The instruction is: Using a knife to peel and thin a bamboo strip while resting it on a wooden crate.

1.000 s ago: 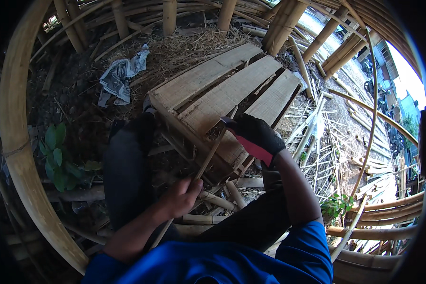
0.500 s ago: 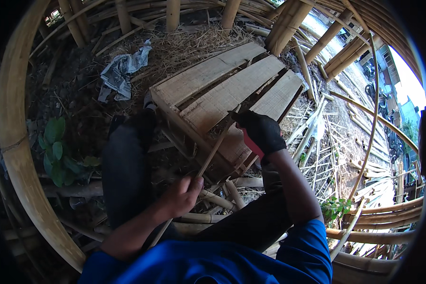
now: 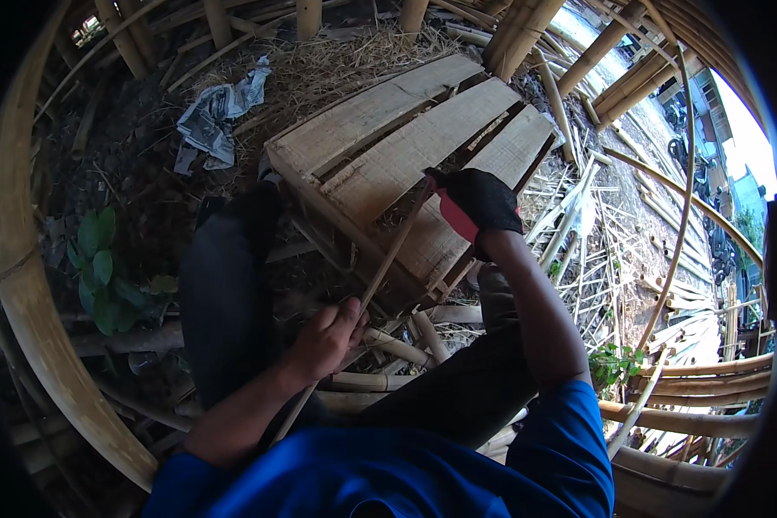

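Observation:
My bare left hand (image 3: 321, 344) is closed around a long thin bamboo strip (image 3: 394, 249). The strip slants from under my left forearm up and away to the right. At its far end my right hand (image 3: 479, 207), in a black and red glove, is closed with its fingertips against the strip. Whether the glove also holds a tool is hidden. Beneath the strip's far part stands a low slatted wooden crate (image 3: 432, 129), its boards parted by gaps.
A curved bamboo pole (image 3: 15, 276) rises at the left, near a leafy green plant (image 3: 102, 266). Crumpled newspaper (image 3: 216, 121) lies beyond my left leg. Bamboo posts (image 3: 527, 39) stand behind the crate. Cut bamboo pieces (image 3: 600, 242) litter the ground at the right.
My right hand has moved slightly away from me toward the strip's far tip and turned. The dark pointed bit at its fingertips no longer shows. My left hand keeps its grip, shifted slightly left.

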Demonstrator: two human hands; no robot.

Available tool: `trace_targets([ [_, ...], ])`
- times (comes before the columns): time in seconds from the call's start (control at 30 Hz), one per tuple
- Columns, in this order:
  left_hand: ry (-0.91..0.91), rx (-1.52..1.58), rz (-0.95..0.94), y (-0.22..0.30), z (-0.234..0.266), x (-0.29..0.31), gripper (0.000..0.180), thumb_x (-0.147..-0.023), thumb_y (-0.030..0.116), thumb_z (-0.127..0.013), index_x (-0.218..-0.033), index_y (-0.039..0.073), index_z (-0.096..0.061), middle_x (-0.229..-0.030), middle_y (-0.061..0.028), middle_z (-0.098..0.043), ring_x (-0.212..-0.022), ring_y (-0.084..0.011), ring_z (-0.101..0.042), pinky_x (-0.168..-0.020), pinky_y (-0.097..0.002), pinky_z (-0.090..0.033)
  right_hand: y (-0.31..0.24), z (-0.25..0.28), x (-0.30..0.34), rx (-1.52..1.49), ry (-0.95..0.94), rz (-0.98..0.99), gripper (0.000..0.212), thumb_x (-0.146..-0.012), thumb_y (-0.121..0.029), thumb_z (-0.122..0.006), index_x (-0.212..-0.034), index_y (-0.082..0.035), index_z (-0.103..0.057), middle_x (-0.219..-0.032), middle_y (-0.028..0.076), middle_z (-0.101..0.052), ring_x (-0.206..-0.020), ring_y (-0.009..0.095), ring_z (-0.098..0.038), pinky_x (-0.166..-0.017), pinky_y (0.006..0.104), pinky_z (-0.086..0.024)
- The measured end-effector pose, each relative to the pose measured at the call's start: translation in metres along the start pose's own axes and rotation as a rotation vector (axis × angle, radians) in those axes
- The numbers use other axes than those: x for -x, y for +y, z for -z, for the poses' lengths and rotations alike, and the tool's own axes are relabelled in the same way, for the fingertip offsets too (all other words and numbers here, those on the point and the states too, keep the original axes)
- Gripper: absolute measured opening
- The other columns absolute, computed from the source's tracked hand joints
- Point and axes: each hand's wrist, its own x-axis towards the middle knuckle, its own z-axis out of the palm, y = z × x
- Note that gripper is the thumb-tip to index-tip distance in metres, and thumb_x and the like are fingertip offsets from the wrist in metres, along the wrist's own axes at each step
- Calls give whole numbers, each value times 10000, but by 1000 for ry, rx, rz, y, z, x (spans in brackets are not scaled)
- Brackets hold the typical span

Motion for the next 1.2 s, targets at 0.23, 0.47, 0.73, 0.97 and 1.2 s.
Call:
trace_targets([
  [0.23, -42, 0, 56, 4, -1, 3, 453, -1138, 479, -317, -992, 96, -511, -628, 57, -386, -452, -32, -311, -396, -229, -261, 28, -16, -6, 31, 26, 128, 541, -1011, -593, -491, -1030, -147, -797, -959, 214, -740, -955, 414, -720, -827, 481, -558],
  [0.47, -17, -65, 54, 4, -1, 3, 448, -1140, 475, -300, -967, 109, -493, -627, 63, -382, -461, -27, -316, -407, -226, -268, 21, -13, -6, 35, -22, 114, 558, -1019, -605, -470, -1085, -146, -780, -1005, 220, -733, -968, 427, -708, -833, 483, -549],
  [0.73, -59, 25, 101, 5, 3, 3, 426, -1137, 465, -329, -983, 112, -511, -642, 55, -405, -456, -34, -331, -408, -225, -286, 25, -15, -15, -43, -27, 110, 530, -1032, -576, -458, -1129, -156, -768, -1059, 224, -729, -1027, 420, -698, -900, 451, -534],
  [0.97, -190, 373, 210, 13, 9, 1, 380, -1103, 456, -419, -974, 111, -508, -608, 18, -418, -415, -73, -372, -386, -228, -299, 18, -10, -23, 40, -68, 22, 571, -1032, -610, -436, -1174, -161, -759, -1105, 245, -719, -1043, 429, -693, -917, 475, -531],
  [1.2, -174, 385, 197, 8, 7, 1, 378, -1091, 454, -442, -975, 105, -526, -585, 2, -428, -395, -97, -403, -377, -243, -307, 36, 2, -29, -109, -93, -6, 607, -1044, -621, -400, -1158, -158, -776, -1062, 201, -752, -1039, 422, -702, -938, 477, -528],
])
